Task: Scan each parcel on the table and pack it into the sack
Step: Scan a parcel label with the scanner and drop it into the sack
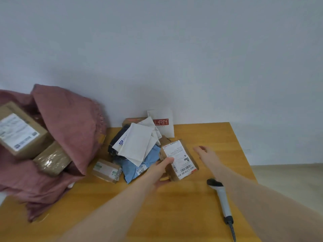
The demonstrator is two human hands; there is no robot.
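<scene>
My left hand [160,169] grips a small brown cardboard parcel [181,163] by its left side, thumb on its white barcode label. My right hand [207,153] hovers open just right of that parcel, apart from it. A grey handheld scanner [220,195] lies on the wooden table [174,215] under my right forearm. The dusty-pink sack [70,130] lies open at the left with a labelled box [19,131] and a taped box [52,160] in its mouth.
Behind the held parcel lies a pile: white mailers [138,144], a blue bag [139,168], a dark bag [118,138], a white LRN pouch [162,123]. A small brown box [107,170] sits beside the sack. The table's right edge drops off near the scanner.
</scene>
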